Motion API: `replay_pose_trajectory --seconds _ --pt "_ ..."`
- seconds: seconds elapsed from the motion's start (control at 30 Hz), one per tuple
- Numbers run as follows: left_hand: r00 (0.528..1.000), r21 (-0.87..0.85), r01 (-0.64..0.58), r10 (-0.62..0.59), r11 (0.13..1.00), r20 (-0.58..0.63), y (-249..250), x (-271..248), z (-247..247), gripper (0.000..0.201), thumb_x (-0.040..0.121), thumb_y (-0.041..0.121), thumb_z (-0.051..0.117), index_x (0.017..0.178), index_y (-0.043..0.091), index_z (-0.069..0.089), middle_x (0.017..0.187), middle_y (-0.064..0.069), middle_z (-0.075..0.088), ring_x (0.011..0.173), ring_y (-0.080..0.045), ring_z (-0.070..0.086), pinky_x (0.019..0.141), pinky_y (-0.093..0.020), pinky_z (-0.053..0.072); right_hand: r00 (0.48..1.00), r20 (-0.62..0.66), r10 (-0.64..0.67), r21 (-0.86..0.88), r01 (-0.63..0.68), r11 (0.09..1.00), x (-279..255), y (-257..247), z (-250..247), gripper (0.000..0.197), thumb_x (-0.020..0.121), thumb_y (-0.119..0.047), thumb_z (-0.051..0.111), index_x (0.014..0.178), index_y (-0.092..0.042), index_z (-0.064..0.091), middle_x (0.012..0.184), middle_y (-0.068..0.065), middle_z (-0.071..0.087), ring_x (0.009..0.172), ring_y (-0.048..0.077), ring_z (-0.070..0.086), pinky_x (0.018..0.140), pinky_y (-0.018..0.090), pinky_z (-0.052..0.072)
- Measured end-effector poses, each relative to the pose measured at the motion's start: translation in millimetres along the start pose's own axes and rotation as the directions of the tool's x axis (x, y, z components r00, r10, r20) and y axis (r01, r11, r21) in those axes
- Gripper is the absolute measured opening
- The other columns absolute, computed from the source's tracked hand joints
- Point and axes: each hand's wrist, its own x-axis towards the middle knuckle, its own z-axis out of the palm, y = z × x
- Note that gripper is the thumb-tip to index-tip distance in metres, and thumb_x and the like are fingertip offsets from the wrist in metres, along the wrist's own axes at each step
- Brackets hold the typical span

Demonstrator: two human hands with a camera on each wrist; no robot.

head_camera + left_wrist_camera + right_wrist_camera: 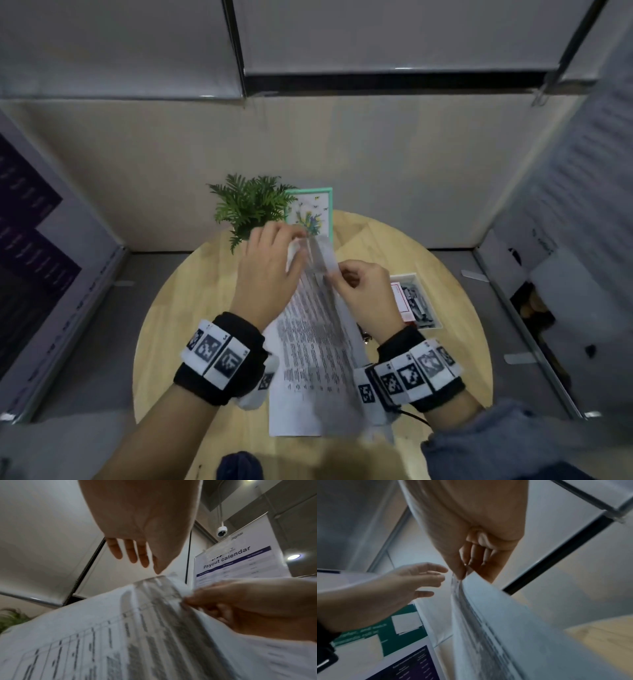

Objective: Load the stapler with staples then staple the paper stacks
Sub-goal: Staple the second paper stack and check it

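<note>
A stack of printed paper sheets (308,342) is lifted off the round wooden table (185,308), its upper edge raised toward me. My right hand (337,274) pinches that upper edge between thumb and fingers, as the right wrist view shows (462,573). My left hand (294,240) hovers open just left of the same edge, its fingers (132,553) straight and apart from the paper (102,628). I cannot make out a stapler in any view.
A white tray (404,275) at the right of the table holds a red-and-white box (400,301) and some dark items. A green plant (250,209) and a framed picture (327,205) stand at the far edge. Partition walls close in around the table.
</note>
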Motion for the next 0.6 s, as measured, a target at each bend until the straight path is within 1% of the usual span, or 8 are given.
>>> replay_pose_trajectory --seconds 0.03,0.13,0.23,0.33,0.4,0.47,0.53,0.6 --pt "0.996 -0.156 0.086 -0.085 0.984 0.008 10 -5 1 0.021 0.092 0.035 0.048 0.103 0.021 0.059 0.101 0.005 0.06 0.093 -0.012 0.055 0.078 -0.027 0.043 0.999 -0.033 -0.028 -0.017 0.027 0.999 -2 -7 0 0.018 0.088 -0.02 0.06 0.083 -0.01 0.074 0.075 0.003 0.073 0.071 0.018 0.067 0.07 0.042 0.056" --pt "0.951 -0.528 0.311 -0.264 0.791 0.164 32 -15 3 0.018 0.088 0.04 0.055 0.092 0.024 0.062 0.087 0.017 0.067 0.081 0.0 0.064 0.067 -0.014 0.048 0.993 0.008 -0.121 -0.068 0.122 0.99 -9 -28 1 0.018 0.087 -0.023 0.06 0.096 -0.015 0.072 0.083 0.001 0.074 0.077 0.014 0.067 0.072 0.041 0.055" --pt "0.969 -0.595 0.235 -0.237 0.769 0.076 26 -14 -1 0.021 0.094 0.031 0.049 0.078 0.025 0.061 0.065 0.019 0.062 0.062 0.002 0.055 0.06 -0.017 0.042 0.969 0.167 -0.184 -0.052 0.195 0.979 -14 -39 -5 0.027 0.089 -0.022 0.056 0.114 -0.023 0.067 0.105 -0.008 0.07 0.101 0.01 0.06 0.079 0.036 0.055" --pt "0.975 -0.585 0.202 -0.216 0.786 0.047 20 -9 -12 0.021 0.096 0.028 0.044 0.082 0.03 0.06 0.065 0.019 0.061 0.061 0.004 0.049 0.061 -0.024 0.039 0.958 0.032 -0.286 -0.089 0.288 0.954 -10 -46 -21 0.029 0.089 -0.017 0.052 0.114 -0.022 0.066 0.111 -0.011 0.067 0.106 0.007 0.05 0.088 0.029 0.047" --pt "0.977 -0.628 0.206 -0.19 0.75 0.094 25 -6 -21 0.011 0.095 0.021 0.047 0.094 0.023 0.058 0.059 0.018 0.06 0.054 0.006 0.046 0.055 -0.015 0.035 0.91 -0.12 -0.396 -0.191 0.371 0.909 -4 -54 -32 0.028 0.088 -0.025 0.051 0.11 -0.019 0.067 0.108 -0.016 0.062 0.1 0.005 0.046 0.089 0.028 0.041" --pt "0.981 -0.647 0.195 -0.148 0.737 0.127 35 -4 -31 0.009 0.093 0.021 0.051 0.097 0.013 0.054 0.051 0.011 0.052 0.045 0.002 0.038 0.047 -0.012 0.029 0.904 -0.151 -0.4 -0.268 0.352 0.897 2 -62 -41 0.026 0.086 -0.032 0.054 0.106 -0.023 0.067 0.102 -0.022 0.06 0.098 0.008 0.048 0.088 0.03 0.038" --pt "0.988 -0.646 0.147 -0.084 0.749 0.128 43 -3 -41 0.019 0.092 0.026 0.052 0.09 0.008 0.055 0.057 -0.003 0.047 0.049 -0.008 0.036 0.046 -0.021 0.027 0.947 -0.103 -0.304 -0.129 0.29 0.948 7 -66 -50 0.01 0.086 -0.026 0.061 0.091 -0.024 0.069 0.081 -0.025 0.063 0.084 0.005 0.056 0.081 0.025 0.041" --pt "0.99 -0.644 0.133 -0.074 0.754 0.118 52 -1 -49 0.027 0.092 0.025 0.051 0.079 0.003 0.055 0.057 -0.01 0.037 0.05 -0.015 0.03 0.044 -0.027 0.024 0.979 -0.03 -0.201 0.111 0.203 0.973 8 -69 -59 0.016 0.087 -0.014 0.064 0.074 -0.024 0.066 0.058 -0.021 0.061 0.06 -0.005 0.054 0.064 0.012 0.042"
